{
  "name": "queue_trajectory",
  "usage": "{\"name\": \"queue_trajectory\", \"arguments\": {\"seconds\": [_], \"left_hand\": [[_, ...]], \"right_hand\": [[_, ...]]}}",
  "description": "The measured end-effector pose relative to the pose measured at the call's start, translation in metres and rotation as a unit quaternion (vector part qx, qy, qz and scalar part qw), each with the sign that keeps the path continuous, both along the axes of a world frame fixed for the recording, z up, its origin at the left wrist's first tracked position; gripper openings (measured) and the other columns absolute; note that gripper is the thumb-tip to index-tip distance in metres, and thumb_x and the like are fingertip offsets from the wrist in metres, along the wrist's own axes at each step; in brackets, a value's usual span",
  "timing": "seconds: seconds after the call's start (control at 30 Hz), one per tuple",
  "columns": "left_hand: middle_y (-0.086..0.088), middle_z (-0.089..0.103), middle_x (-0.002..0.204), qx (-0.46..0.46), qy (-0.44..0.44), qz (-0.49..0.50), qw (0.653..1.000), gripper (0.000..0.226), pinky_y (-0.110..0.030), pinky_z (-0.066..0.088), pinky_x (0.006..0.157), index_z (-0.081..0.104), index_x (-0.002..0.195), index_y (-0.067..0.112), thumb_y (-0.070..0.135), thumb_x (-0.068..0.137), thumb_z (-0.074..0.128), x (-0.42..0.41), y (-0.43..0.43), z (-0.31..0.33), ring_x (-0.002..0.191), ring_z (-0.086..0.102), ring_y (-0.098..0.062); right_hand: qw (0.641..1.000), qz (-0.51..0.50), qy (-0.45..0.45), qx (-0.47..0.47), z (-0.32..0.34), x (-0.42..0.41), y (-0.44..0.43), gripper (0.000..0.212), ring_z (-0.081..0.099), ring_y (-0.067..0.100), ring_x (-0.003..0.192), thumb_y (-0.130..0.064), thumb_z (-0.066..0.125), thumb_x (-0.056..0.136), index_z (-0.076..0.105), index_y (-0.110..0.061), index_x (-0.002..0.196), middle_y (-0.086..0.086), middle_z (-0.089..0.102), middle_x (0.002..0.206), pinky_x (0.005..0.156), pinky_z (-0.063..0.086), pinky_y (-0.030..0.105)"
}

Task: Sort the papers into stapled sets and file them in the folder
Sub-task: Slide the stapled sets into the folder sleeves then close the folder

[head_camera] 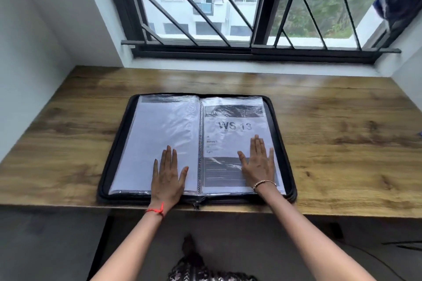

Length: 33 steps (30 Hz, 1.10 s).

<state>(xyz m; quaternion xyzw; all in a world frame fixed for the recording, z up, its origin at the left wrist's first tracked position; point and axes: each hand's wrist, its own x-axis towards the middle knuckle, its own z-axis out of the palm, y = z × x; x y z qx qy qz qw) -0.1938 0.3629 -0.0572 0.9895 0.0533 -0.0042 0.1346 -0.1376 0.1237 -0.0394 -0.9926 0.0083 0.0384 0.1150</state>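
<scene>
The folder [197, 146] is laid open on the wooden table [342, 132], its near edge along the table's front edge. The left hand [168, 172] and right hand [258, 163] are pressed flat on its sleeves, fingers straight. Bare tabletop is seen on both sides.

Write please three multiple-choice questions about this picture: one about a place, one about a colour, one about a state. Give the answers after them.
1. Where does the right hand lie?
A. on the bare table
B. on the WS 13 page
C. on the sill

2. What colour is the thread on the left wrist?
A. blue
B. red
C. green

3. How is the folder?
A. zipped shut
B. standing upright
C. open flat

Answers:
1 B: its straight fingers lie on the page's lower right part.
2 B: the thread shows red against the wrist.
3 C: both halves lie spread with their sleeves showing.
</scene>
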Motion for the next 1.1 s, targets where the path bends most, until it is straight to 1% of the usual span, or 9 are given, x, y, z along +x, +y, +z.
{"name": "queue_trajectory", "arguments": {"seconds": [0.27,0.47,0.6,0.67,0.7,0.77,0.83,0.9,1.1], "left_hand": [[-0.010,-0.006,0.157,-0.050,0.010,0.155,0.987,0.072,-0.043,-0.007,0.115,0.005,0.149,0.006,0.046,0.096,0.035,0.025,0.052,0.017,0.145,-0.008,-0.021],[-0.016,0.030,0.146,-0.101,0.005,0.234,0.967,0.057,-0.050,0.021,0.109,0.034,0.139,0.000,0.031,0.093,0.050,0.043,0.080,0.026,0.134,0.024,-0.033],[-0.020,0.055,0.118,-0.100,-0.039,0.241,0.964,0.018,-0.046,0.035,0.093,0.059,0.100,0.000,0.013,0.089,0.053,0.047,0.092,0.033,0.115,0.046,-0.037],[-0.025,0.059,0.088,-0.097,-0.064,0.224,0.968,0.017,-0.043,0.039,0.075,0.048,0.068,0.001,0.002,0.084,0.051,0.047,0.095,0.038,0.095,0.055,-0.042],[-0.027,0.059,0.083,-0.119,-0.078,0.219,0.965,0.015,-0.044,0.041,0.071,0.051,0.067,-0.004,-0.003,0.082,0.051,0.048,0.097,0.039,0.092,0.056,-0.044],[-0.030,0.062,0.082,-0.194,-0.115,0.230,0.947,0.013,-0.039,0.045,0.070,0.064,0.079,-0.010,-0.009,0.078,0.051,0.052,0.101,0.037,0.084,0.059,-0.042],[-0.018,0.048,0.064,-0.254,-0.136,0.247,0.925,0.016,-0.028,0.035,0.064,0.052,0.065,0.003,-0.009,0.075,0.055,0.055,0.105,0.037,0.063,0.043,-0.027],[-0.007,0.042,0.067,-0.316,-0.112,0.279,0.900,0.027,-0.023,0.026,0.061,0.042,0.069,0.012,-0.004,0.074,0.063,0.060,0.111,0.037,0.067,0.034,-0.017],[-0.001,0.057,0.058,-0.504,0.006,0.283,0.816,0.022,-0.018,0.041,0.055,0.058,0.062,0.014,0.005,0.079,0.068,0.067,0.133,0.044,0.060,0.055,-0.014]], "right_hand": [[0.988,0.135,-0.001,0.080,0.022,0.026,0.104,0.064,-0.008,0.011,0.145,-0.043,0.025,0.099,0.001,-0.012,0.149,0.001,-0.007,0.157,0.116,-0.009,0.031],[0.973,0.201,0.027,0.112,0.020,0.038,0.159,0.061,-0.008,0.013,0.145,-0.038,0.028,0.100,0.003,-0.011,0.149,0.001,-0.008,0.157,0.117,-0.005,0.031],[0.967,0.225,0.046,0.108,0.016,0.037,0.176,0.059,-0.009,0.014,0.145,-0.035,0.028,0.101,0.004,-0.010,0.149,0.002,-0.008,0.157,0.117,-0.005,0.030],[0.965,0.234,0.057,0.102,0.013,0.036,0.183,0.059,-0.009,0.014,0.145,-0.035,0.027,0.101,0.004,-0.010,0.149,0.002,-0.008,0.157,0.117,-0.005,0.031],[0.965,0.236,0.062,0.097,0.013,0.037,0.186,0.058,-0.009,0.014,0.145,-0.035,0.027,0.101,0.004,-0.010,0.149,0.002,-0.008,0.157,0.117,-0.005,0.032],[0.964,0.239,0.073,0.090,0.013,0.035,0.189,0.058,-0.009,0.013,0.145,-0.034,0.026,0.101,0.003,-0.011,0.149,0.002,-0.009,0.157,0.116,-0.007,0.033],[0.963,0.241,0.080,0.088,0.012,0.032,0.192,0.058,-0.010,0.012,0.144,-0.034,0.026,0.101,0.003,-0.011,0.149,0.001,-0.008,0.157,0.116,-0.009,0.036],[0.963,0.241,0.087,0.087,0.012,0.029,0.194,0.058,-0.010,0.011,0.144,-0.035,0.025,0.101,0.003,-0.012,0.149,0.000,-0.008,0.157,0.116,-0.011,0.039],[0.964,0.233,0.092,0.094,0.014,0.029,0.192,0.057,-0.011,0.011,0.144,-0.036,0.024,0.101,0.003,-0.013,0.149,0.000,-0.007,0.158,0.115,-0.011,0.042]]}}
